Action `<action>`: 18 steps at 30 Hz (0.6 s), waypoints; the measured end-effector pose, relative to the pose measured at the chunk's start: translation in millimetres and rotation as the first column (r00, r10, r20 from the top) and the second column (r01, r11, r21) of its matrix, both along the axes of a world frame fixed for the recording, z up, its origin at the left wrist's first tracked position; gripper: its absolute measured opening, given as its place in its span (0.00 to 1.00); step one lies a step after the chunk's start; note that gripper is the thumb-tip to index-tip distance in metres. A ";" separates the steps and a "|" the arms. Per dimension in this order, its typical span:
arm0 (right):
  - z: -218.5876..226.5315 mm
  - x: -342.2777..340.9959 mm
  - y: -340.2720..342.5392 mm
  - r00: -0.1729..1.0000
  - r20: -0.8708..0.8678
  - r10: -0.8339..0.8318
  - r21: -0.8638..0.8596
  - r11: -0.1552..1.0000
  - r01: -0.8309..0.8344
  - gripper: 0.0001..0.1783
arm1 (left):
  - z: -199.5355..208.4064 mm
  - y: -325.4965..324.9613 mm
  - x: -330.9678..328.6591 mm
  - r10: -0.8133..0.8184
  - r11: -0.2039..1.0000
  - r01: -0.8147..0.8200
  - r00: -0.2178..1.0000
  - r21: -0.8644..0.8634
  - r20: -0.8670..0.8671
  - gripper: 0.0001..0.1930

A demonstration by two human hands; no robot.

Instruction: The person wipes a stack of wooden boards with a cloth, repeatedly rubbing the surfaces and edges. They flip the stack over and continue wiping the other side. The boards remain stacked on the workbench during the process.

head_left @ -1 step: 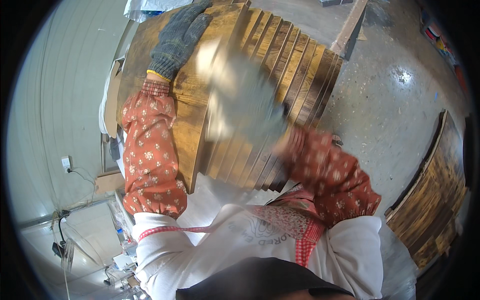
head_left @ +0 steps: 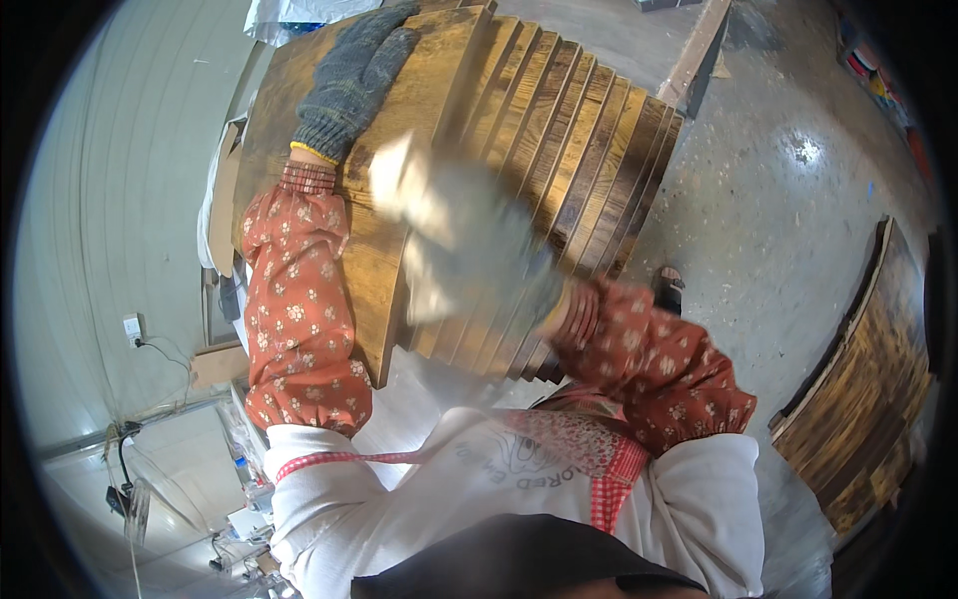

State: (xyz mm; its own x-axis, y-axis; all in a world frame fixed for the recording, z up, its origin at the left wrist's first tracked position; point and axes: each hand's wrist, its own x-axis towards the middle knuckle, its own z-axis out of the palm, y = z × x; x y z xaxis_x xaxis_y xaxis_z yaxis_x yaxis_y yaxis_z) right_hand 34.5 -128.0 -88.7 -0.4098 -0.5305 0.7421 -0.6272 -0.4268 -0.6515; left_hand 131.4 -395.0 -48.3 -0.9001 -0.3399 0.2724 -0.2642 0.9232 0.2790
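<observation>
A stack of brown wood-grain boards (head_left: 584, 150) lies fanned out in front of me, each board stepped to the right of the one above. My left hand (head_left: 351, 85), in a dark grey knit glove with a yellow cuff edge, rests flat on the top board (head_left: 374, 285) near its far end, fingers stretched out. Over the top board's right edge is my right hand (head_left: 489, 240), also gloved and smeared by motion. A pale, cloth-like thing (head_left: 397, 180) sticks out from under its fingers against the wood; blur hides its exact kind.
Another brown board (head_left: 863, 389) with a dark edge stands at the right. Beyond the stack a beam (head_left: 696, 60) lies across the concrete floor (head_left: 768, 200). A pale wall (head_left: 110, 200) with a plugged-in cable rises at the left, with cardboard (head_left: 222, 205) beside the stack. A sandalled foot (head_left: 669, 285) shows past my right sleeve.
My right hand and the pale thing have slid toward me and slightly left along the top board's edge. My left hand stays in place.
</observation>
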 end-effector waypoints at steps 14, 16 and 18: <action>-37.9 45.4 12.2 0.926 -0.338 -0.171 -0.003 0.984 0.180 0.34 | 19.6 5.5 -3.5 0.034 0.996 -0.039 0.997 0.086 0.067 0.22; -45.2 31.9 -7.3 0.975 -0.212 -0.071 -0.161 0.986 0.037 0.31 | 22.0 7.5 -4.3 0.022 0.994 -0.030 0.996 0.102 0.081 0.22; -41.0 -9.7 -49.1 0.998 0.031 -0.058 -0.152 0.986 0.062 0.27 | 24.1 15.1 -7.3 0.034 0.995 -0.042 0.996 0.092 0.084 0.22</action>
State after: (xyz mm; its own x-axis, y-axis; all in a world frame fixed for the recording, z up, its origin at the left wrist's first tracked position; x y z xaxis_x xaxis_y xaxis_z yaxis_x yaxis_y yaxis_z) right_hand 24.8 -177.1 -129.7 -0.4581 -0.3852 0.8011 -0.6384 -0.4846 -0.5980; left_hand 124.1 -379.9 -24.2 -0.9042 -0.3947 0.1634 -0.3242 0.8830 0.3394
